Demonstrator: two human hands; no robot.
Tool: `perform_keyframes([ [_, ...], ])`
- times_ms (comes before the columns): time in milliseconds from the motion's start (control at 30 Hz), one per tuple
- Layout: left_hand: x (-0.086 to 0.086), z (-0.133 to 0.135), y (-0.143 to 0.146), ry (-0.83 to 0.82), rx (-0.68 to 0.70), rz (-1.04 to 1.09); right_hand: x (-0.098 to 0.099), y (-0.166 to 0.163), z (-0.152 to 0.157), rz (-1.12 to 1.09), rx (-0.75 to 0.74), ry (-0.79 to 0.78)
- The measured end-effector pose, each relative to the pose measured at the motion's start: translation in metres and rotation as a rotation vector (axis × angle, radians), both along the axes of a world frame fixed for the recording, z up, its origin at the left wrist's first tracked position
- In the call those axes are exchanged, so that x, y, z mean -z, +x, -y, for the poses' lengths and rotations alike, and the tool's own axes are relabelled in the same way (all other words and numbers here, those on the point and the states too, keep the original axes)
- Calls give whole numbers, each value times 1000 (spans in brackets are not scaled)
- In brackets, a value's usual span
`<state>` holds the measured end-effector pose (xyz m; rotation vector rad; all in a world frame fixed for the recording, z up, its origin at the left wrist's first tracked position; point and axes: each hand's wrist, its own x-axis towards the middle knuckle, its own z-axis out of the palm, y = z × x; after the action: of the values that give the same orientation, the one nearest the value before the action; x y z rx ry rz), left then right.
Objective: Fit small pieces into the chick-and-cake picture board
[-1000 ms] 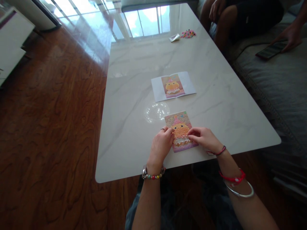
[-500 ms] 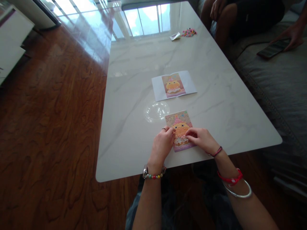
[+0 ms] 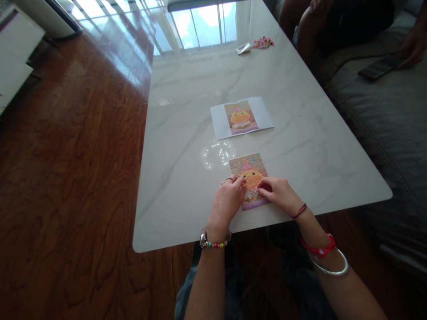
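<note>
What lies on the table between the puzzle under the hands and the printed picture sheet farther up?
In the head view, only bare marble table separates the puzzle from the printed sheet; a bright light reflection sits just left.

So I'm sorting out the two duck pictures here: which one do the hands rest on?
The near one, the puzzle by the table's front edge; left hand and right hand both touch it. The printed sheet lies farther off, untouched.

one puzzle (image 3: 248,171), one printed sheet (image 3: 241,118), two hands (image 3: 227,202)
</note>
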<state>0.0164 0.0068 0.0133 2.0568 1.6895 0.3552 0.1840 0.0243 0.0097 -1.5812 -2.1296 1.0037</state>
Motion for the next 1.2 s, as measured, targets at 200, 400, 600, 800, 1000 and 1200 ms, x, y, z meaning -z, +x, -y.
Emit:
perform_keyframes([
  [200, 1, 0, 5, 16, 59, -59, 1, 0, 1, 2, -2, -4],
  [400, 1, 0, 6, 13, 67, -96, 1, -1, 1, 18, -2, 6],
  [600, 0, 0, 5, 10, 63, -72, -1, 2, -1, -3, 2, -38],
  [800, 2, -1, 5, -1, 46, -38, -4, 7, -2, 4, -18, -74],
  [1000, 1, -1, 1, -23, 5, -1, 0, 6, 0, -2, -26, -46],
  [1200, 0, -2, -1, -31, -11, 9, 3, 4, 0, 4, -37, -3],
])
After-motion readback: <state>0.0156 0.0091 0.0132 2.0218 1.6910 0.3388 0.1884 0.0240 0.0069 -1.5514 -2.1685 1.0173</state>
